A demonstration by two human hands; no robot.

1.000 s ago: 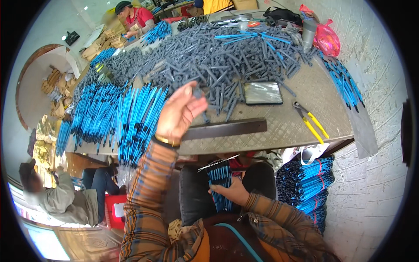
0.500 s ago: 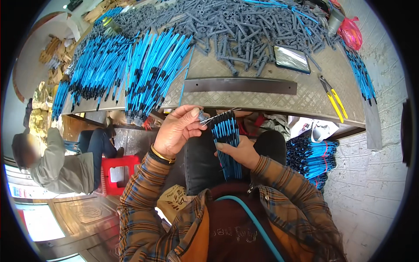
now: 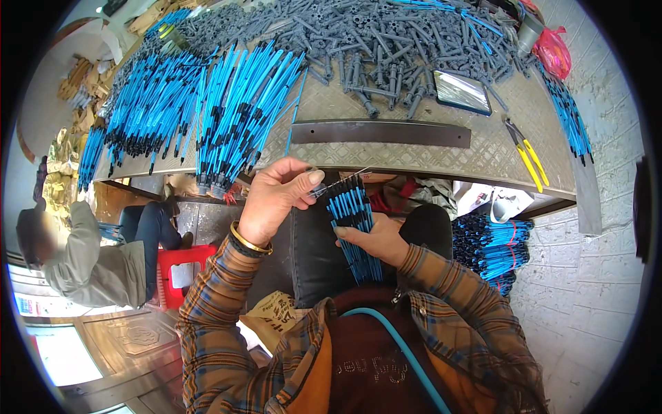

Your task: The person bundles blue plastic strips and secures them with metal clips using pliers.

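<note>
My left hand [image 3: 276, 196] is closed in a pinch, thumb against fingers, on the near end of a thin metal wire [image 3: 342, 182]. That wire slants up to the right along the black tips of a bundle of slim blue rods [image 3: 350, 205]. Whether it passes through every tip is too small to tell. My right hand [image 3: 378, 240] wraps round the bundle, thumb across the front, and holds it upright over my lap. What else lies inside the left fingertips is hidden.
On the table lie a dark flat bar [image 3: 379, 134], a phone [image 3: 462, 92], yellow-handled pliers [image 3: 527, 157], heaped grey plastic tubes [image 3: 365, 41] and blue rod bundles [image 3: 252, 103]. More bundles [image 3: 500, 248] stand low at right. Another person [image 3: 103, 255] sits left, near a red stool [image 3: 183, 269].
My left hand has shifted slightly left, its fingers now more tightly folded. A small grey-blue piece at its fingertips has mostly gone from sight. The rod bundle has moved slightly left.
</note>
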